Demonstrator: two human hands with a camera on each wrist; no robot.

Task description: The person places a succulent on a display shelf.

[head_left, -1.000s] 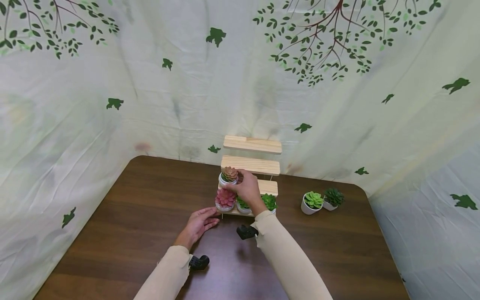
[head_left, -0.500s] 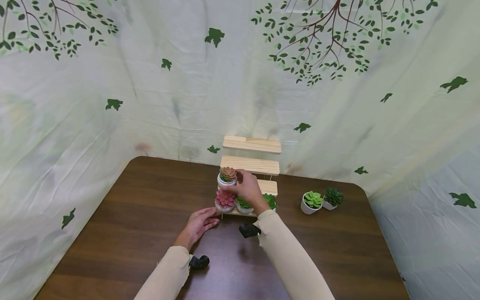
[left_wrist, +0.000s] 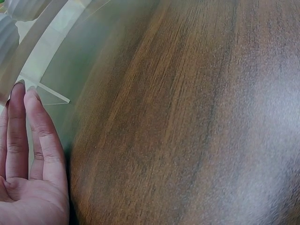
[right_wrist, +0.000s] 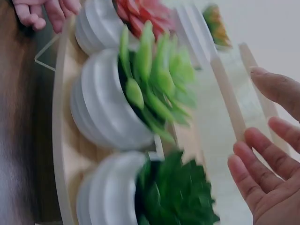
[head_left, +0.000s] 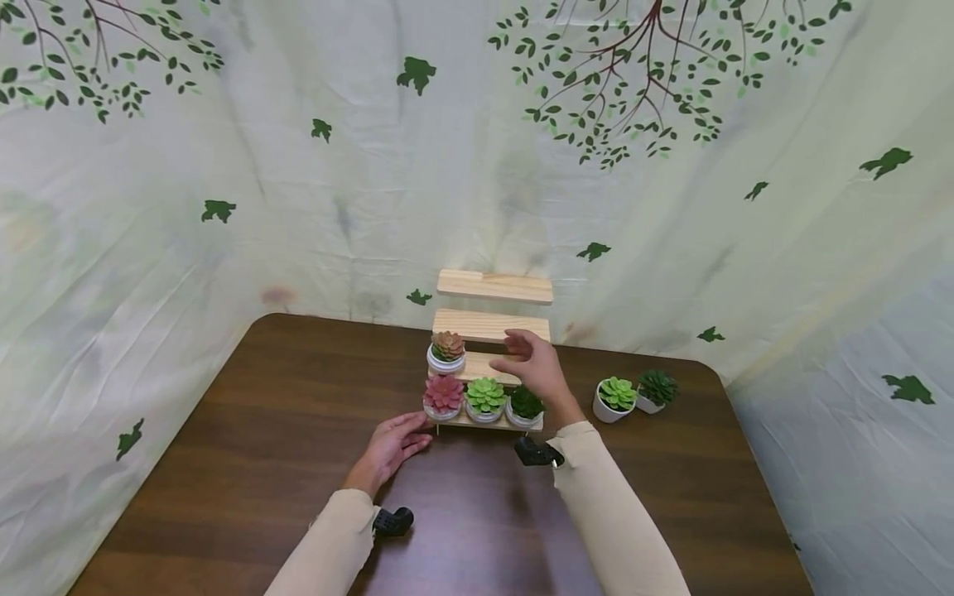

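A tiered wooden shelf [head_left: 492,324] stands at the back of the table. On its lowest step sit a pink succulent [head_left: 443,392], a light green succulent [head_left: 485,396] and a dark green succulent [head_left: 526,404], all in white pots. One step up, at the left end, stands an orange-brown succulent [head_left: 447,347] in a white pot. My right hand [head_left: 538,364] hovers over the shelf's right side, its fingers spread and holding nothing. Fairly straight fingers of my left hand [head_left: 391,445] touch the lowest step's left end; the left wrist view shows the fingertips at its edge.
Right of the shelf, two more potted succulents stand on the brown table [head_left: 283,430]: a light green plant [head_left: 616,397] and a dark green plant [head_left: 657,389]. A leaf-printed cloth [head_left: 477,165] hangs close behind the shelf.
My right hand has let go of the orange-brown succulent's pot on the second step and moved right, away from it. My left hand stays at the shelf's left end.
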